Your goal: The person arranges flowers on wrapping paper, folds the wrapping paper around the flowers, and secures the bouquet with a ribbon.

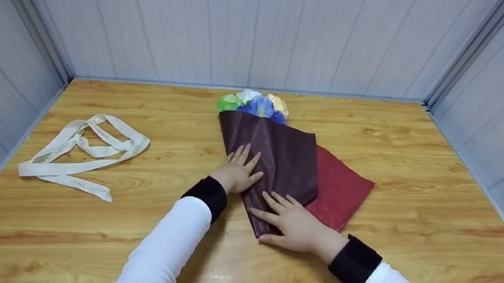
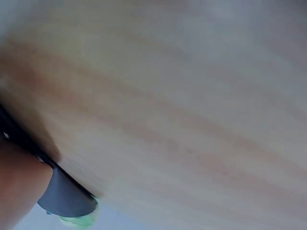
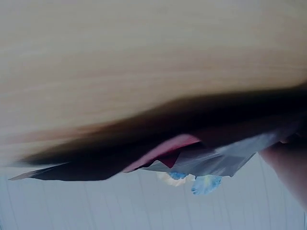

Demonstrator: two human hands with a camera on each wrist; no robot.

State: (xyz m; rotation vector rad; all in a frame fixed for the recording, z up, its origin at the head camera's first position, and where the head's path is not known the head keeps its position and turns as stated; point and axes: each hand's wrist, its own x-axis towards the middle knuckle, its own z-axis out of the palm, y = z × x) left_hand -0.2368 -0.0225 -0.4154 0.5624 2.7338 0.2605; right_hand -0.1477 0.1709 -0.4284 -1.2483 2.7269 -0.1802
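Note:
A bouquet of artificial flowers (image 1: 262, 106) in blue, green, white and cream peeks out of the top of dark maroon wrapping paper (image 1: 296, 162). From beneath its right side spreads a red sheet (image 1: 344, 186). With fingers spread, my left hand (image 1: 238, 173) presses on the wrap's left side. Lower down, near the pointed bottom end, my right hand (image 1: 297, 223) lies flat with fingers extended over the paper. A green bloom (image 2: 79, 220) shows past the wrap's edge in the left wrist view. Blue petals (image 3: 206, 184) stick out beyond the folded paper in the right wrist view.
A loosely looped white printed ribbon (image 1: 66, 167) lies on the wooden table (image 1: 409, 282) at the left. Pale panel walls (image 1: 249, 22) enclose the table at the back and both sides, close behind the flowers.

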